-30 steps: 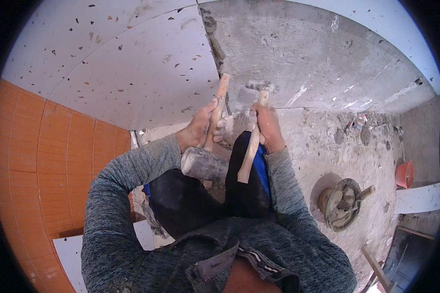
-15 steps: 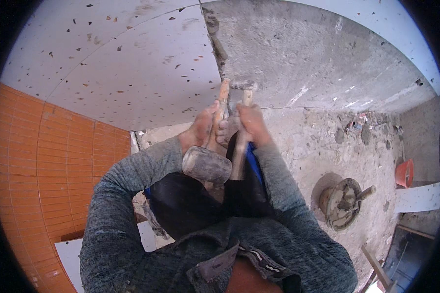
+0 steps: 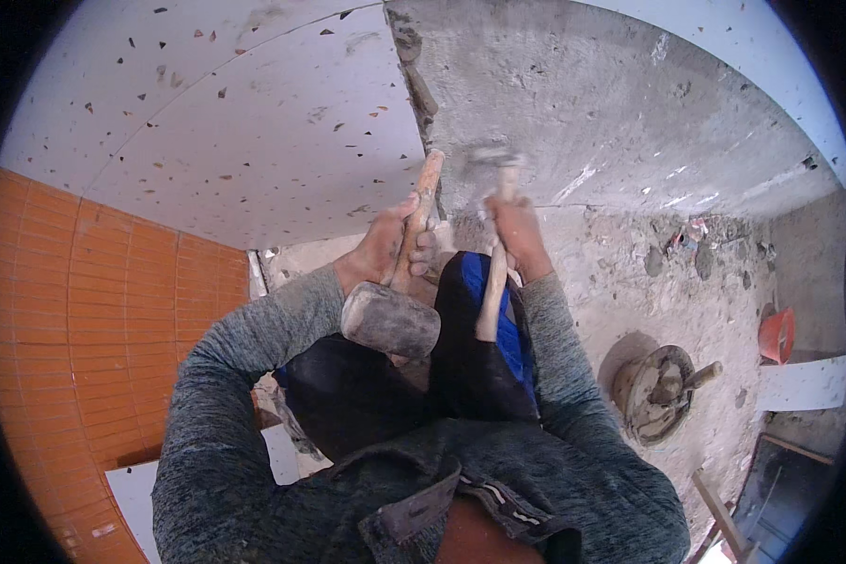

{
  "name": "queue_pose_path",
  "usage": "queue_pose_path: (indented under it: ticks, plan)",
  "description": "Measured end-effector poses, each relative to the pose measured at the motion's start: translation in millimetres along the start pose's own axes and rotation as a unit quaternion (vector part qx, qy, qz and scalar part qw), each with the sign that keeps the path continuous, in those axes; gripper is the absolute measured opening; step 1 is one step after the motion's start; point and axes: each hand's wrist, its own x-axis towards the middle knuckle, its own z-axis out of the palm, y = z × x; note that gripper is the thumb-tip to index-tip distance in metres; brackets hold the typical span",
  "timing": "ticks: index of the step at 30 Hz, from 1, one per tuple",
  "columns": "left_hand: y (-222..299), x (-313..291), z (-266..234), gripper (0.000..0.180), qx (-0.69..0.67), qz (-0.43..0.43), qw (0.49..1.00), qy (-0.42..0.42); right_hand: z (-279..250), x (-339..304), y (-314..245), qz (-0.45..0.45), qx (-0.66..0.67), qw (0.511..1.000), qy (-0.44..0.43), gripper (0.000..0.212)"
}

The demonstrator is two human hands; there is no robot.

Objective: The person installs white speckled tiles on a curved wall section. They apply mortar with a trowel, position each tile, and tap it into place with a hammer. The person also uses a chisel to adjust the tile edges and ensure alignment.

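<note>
In the head view, a worker wearing grey sleeves [image 3: 244, 338] holds two striking tools before a part-tiled wall, as I follow from my distant post. At the centre of the frame, I see the left hand [image 3: 374, 252] wrapped around the wooden handle of a mallet [image 3: 392, 321], its dark, blocky head hanging below the fingers and its handle end tipped toward the top. Just to the right, and apart from it, I have the right hand [image 3: 520, 233] clamped about the pale shaft of a hammer [image 3: 492, 305], whose head blurs against the wall near the upper centre; whether it touches there, I cannot tell. Dark trousers [image 3: 348, 385] with a blue panel fill the space beneath the tools. A speckled white slab [image 3: 273, 141] covers the upper left of my frame, its edge meeting the bare grey wall [image 3: 611, 94] at the upper centre, while orange tiles [image 3: 122, 291] line the left side. On the dusty floor [image 3: 573, 268] at right, I make out a round tub [image 3: 644, 428] of grey mix with a wooden handle [image 3: 705, 374] jutting over its rim, and, at the far right, a red bucket [image 3: 776, 336] standing above a white panel [image 3: 804, 385].
</note>
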Motion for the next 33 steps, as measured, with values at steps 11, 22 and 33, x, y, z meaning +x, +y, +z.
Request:
queue_pose_path:
  ticks: [11,22,33]
  plan:
    - [2,-4,5,0.049,0.023,0.009,1.000,0.009,-25,-22,-61,0.092,0.324,0.941,-0.014,0.018]
    - [-8,-6,0,0.048,0.110,0.043,0.993,0.016,-47,-38,47,0.217,0.446,0.869,0.001,0.007]
    - [-15,5,16,0.054,0.213,0.108,0.971,0.005,-68,-80,204,0.223,0.038,0.973,0.035,0.028]
